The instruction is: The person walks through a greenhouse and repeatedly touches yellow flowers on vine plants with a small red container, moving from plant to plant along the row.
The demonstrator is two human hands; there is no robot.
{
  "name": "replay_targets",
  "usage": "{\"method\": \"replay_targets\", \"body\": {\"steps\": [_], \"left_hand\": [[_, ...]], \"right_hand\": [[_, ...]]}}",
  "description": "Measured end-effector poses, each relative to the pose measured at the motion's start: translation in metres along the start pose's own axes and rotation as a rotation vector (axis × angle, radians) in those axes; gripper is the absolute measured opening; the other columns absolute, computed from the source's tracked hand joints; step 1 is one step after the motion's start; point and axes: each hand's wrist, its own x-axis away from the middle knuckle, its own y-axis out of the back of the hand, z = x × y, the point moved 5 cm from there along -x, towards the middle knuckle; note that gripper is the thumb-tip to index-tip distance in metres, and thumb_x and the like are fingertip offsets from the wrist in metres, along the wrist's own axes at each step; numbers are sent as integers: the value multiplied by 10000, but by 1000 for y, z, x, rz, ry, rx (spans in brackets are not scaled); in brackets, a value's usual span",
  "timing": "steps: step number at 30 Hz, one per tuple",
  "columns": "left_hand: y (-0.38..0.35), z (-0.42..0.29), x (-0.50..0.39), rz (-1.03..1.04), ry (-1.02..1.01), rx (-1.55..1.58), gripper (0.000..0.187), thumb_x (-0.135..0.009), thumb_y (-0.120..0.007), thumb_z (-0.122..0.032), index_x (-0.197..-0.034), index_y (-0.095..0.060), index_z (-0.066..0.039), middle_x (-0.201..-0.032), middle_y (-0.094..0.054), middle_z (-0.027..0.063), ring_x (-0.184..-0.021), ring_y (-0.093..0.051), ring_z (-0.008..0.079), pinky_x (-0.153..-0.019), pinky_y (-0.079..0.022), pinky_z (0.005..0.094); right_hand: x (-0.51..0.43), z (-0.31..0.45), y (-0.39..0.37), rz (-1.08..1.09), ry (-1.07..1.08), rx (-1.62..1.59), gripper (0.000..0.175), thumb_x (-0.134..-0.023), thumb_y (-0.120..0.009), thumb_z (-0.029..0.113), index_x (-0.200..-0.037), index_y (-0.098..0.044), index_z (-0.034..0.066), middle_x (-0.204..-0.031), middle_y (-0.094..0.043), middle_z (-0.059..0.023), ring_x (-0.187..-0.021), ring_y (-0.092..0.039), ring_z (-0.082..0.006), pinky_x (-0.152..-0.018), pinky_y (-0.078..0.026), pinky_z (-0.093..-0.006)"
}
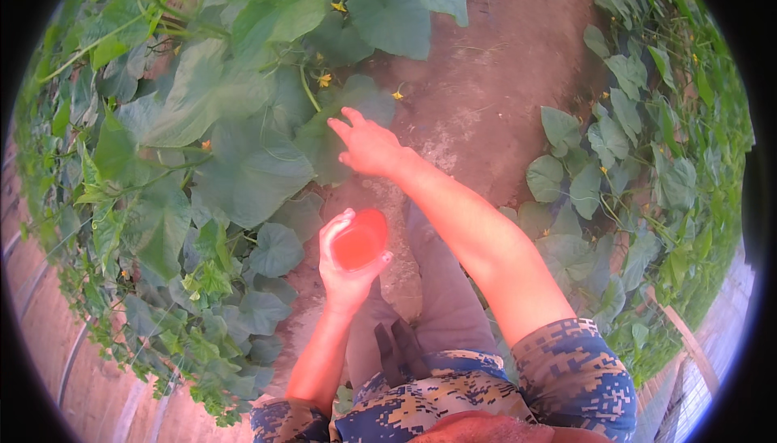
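Observation:
My left hand (347,288) is wrapped around a red cup (359,240), held in front of my legs with its mouth facing up. The inside of the cup is a washed-out red, and I cannot tell what it contains. Further up, my right hand (371,146) reaches left with its fingers apart over a broad green leaf (325,139) of a cucumber-like vine. Nothing shows between those fingers. Just beyond the fingertips is a yellow flower (325,80) beside a green stem (309,89). Another small yellow flower (397,95) sits to the right of it.
Dense vines with large leaves (255,169) crowd the left side, some close to my view. A second row of vines (613,133) lines the right. Between them runs a bare soil path (491,78). A wooden slat (686,340) leans at lower right, and curved hoops (73,361) stand at lower left.

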Motion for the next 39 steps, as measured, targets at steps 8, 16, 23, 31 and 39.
{"method": "replay_targets", "body": {"steps": [8, 16, 23, 31, 39], "left_hand": [[-38, -32, -39, -5, -50, 43, 860, -675, -927, 8, -1415, -492, -25, -1476, -530, 177, -1358, -536, 289, -1135, -477, 456], [-51, -62, -91, 33, -157, 25, 861, -670, -937, -18, -1411, -498, -23, -1455, -548, 183, -1369, -535, 312, -1144, -467, 470], [-52, -81, -149, 32, -150, 73, 857, -655, -947, -26, -1398, -520, -44, -1442, -540, 158, -1366, -534, 299, -1128, -480, 439], [-73, -76, -212, 0, -143, 79, 855, -660, -948, -31, -1397, -516, -83, -1480, -513, 153, -1349, -534, 276, -1107, -500, 424], [-143, -18, -267, -142, -112, 74, 866, -660, -947, -19, -1406, -513, -91, -1483, -523, 142, -1321, -548, 241, -1070, -519, 390]], "right_hand": [[20, -19, 56, -90, 27, -56, 655, -944, -701, 178, -1548, -456, 121, -1643, -339, -172, -1369, -532, -371, -1115, -487, -461], [10, -45, 135, -340, -67, -120, 452, -960, -671, 194, -1389, -604, 65, -1514, -494, -184, -1322, -563, -389, -1109, -485, -449], [-37, -30, 194, -408, -10, -74, 430, -976, -643, 174, -1373, -598, 16, -1431, -555, -240, -1340, -542, -403, -1116, -469, -459], [-138, -17, 209, -602, 233, -119, 504, -983, -620, 142, -1423, -511, -76, -1485, -498, -308, -1401, -477, -429, -1177, -403, -472], [-241, -88, 247, -435, 241, 375, 246, -907, -669, 194, -1062, -714, 8, -1175, -704, -228, -1107, -666, -433, -966, -537, -505]]}}
